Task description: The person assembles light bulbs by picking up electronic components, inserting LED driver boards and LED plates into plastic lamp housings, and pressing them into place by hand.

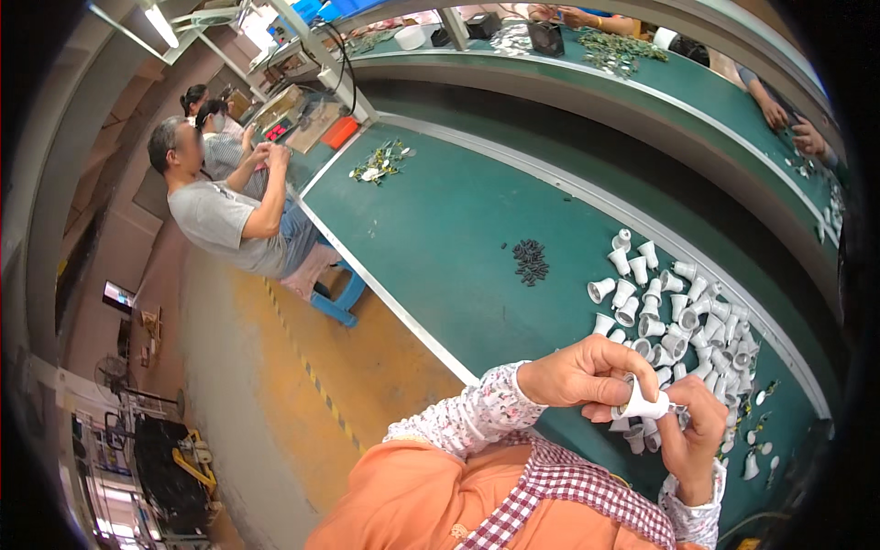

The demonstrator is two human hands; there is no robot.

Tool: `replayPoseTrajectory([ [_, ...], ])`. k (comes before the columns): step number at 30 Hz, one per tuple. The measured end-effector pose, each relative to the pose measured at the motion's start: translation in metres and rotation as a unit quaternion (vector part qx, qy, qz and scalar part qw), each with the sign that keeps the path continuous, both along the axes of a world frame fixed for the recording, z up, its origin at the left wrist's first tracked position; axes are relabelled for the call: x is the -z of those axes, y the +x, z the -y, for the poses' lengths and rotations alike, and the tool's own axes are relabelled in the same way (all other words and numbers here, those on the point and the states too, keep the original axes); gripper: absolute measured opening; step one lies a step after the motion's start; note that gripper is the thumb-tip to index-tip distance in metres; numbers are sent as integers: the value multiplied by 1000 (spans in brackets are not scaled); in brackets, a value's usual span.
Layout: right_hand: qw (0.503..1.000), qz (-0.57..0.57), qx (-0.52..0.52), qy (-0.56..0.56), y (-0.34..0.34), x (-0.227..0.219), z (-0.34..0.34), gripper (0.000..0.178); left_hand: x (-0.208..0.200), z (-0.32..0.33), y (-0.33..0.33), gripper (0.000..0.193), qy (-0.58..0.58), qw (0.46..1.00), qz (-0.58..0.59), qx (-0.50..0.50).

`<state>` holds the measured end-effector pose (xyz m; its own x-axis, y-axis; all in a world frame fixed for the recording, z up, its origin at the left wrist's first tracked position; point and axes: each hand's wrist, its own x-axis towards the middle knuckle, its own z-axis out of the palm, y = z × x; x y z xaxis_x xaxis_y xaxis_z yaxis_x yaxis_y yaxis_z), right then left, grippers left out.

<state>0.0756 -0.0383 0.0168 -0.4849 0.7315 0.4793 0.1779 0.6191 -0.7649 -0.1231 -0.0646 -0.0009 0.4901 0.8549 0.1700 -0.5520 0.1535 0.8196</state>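
Note:
Both my hands hold one small white funnel-shaped plastic part (644, 405) just above the green worktable (440, 229). My left hand (587, 374) pinches its wide end from the left. My right hand (698, 429) grips its narrow end from the right, fingers curled. A heap of several more white parts (678, 312) lies on the table right behind my hands. A small pile of dark little pieces (530, 261) sits further left on the table.
A person in a grey shirt (225, 215) sits on a blue stool (339, 298) at the table's far end, with others behind. A scatter of small white and green parts (379, 165) lies there. Other people's hands (793, 128) work at a second green bench beyond.

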Motion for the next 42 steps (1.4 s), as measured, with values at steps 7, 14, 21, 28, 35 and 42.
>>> replayPoseTrajectory([
  [7, 993, 66, -85, -52, 6, 15, -21, 18, 17, -11, -5, 19, -13, 998, -56, 20],
  [14, 971, 88, -199, -99, 11, 30, -44, 13, 43, -19, -7, 22, -65, 993, 5, 100],
  [21, 973, 119, -191, -61, -2, 32, -55, 9, 51, -23, -20, 22, -107, 990, 33, 89],
  [28, 960, 152, -199, -123, -11, 34, -60, 18, 53, -26, -21, 20, -76, 995, -20, 66],
  [35, 952, 176, -230, -97, -3, 33, -57, 11, 46, -22, -22, 21, -54, 994, -46, 81],
  [42, 949, 191, -190, -164, 9, 41, -63, 12, 37, -24, -29, 24, -57, 993, -76, 71],
])
